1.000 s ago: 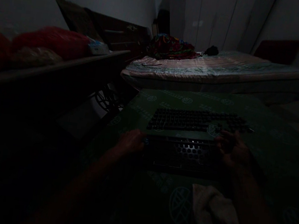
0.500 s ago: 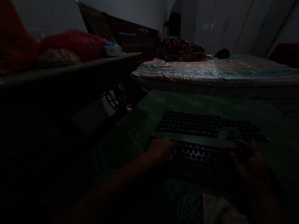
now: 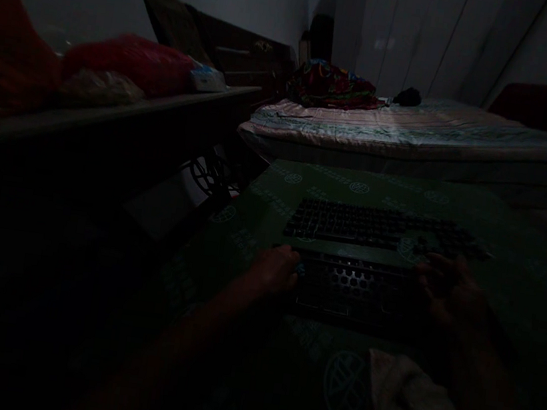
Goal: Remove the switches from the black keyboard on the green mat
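The scene is very dark. A black keyboard base (image 3: pixel 351 282) without keycaps lies on a green printed board, with rows of round holes showing in its middle. At its left end is my left hand (image 3: pixel 272 271), its fingers curled closed; a small bluish spot shows by the fingertips, too dim to name. My right hand (image 3: pixel 453 292) is over the right end of the base, fingers bent but apart, with nothing visible in them. Just beyond the base, loose black keycaps (image 3: pixel 352 223) are laid out in keyboard rows, with a gap toward the right.
The green board (image 3: pixel 279 196) carries white circular logos. A pale cloth (image 3: pixel 413 405) lies near my right forearm. On the left, a wooden ledge (image 3: pixel 166 100) holds a red plastic bag (image 3: pixel 131 62). A bed (image 3: pixel 414 129) with a patterned blanket (image 3: pixel 332 85) stands behind.
My left hand has shifted left along the keyboard base to its left end, uncovering more of it. My right hand stays nearly in place. The view has moved slightly.
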`<state>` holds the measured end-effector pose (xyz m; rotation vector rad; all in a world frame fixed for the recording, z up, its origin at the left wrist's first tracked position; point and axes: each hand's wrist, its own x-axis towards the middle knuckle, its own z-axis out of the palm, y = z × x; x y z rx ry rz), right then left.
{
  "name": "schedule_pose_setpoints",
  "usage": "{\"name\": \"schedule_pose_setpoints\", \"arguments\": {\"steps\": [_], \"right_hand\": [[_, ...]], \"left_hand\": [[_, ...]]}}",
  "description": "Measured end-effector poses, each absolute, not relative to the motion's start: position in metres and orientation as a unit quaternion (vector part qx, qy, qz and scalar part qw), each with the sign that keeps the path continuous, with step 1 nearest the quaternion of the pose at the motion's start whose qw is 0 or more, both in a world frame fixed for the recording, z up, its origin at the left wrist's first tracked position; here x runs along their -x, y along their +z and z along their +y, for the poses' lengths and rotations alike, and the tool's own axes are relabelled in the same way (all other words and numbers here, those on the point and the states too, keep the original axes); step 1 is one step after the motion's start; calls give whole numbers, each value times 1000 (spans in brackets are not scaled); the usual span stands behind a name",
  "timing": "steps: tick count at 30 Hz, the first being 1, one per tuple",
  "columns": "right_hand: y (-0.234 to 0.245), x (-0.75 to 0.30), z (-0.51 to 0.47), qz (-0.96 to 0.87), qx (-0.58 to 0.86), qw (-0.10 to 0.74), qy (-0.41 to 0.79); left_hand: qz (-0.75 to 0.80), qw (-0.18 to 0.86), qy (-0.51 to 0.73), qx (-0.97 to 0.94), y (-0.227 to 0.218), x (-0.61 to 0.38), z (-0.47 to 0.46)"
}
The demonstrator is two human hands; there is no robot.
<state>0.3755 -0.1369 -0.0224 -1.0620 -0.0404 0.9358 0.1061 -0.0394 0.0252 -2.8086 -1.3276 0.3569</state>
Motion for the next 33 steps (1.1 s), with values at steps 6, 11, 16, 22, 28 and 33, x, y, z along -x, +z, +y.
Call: {"name": "schedule_pose_setpoints", "arguments": {"steps": [6,11,16,22,28,33], "right_hand": [[-23,-376,-137,-25,482,760,435],[-22,-376,-135,-21,480,760,437],[-20,-374,-135,-28,473,761,443],[-23,-376,-135,-41,461,765,448],[-27,-379,-133,-50,447,766,460],[-26,-377,-133,-50,449,767,455]], "left_hand": [[-411,23,102,905,17,-126,-49],[-385,17,87,919,18,-138,-52],[-335,-19,79,939,14,-158,-60],[-272,-133,-7,953,11,-168,-59],[-282,-245,-69,925,8,-161,-44],[-315,-32,51,947,5,-150,-41]]}}
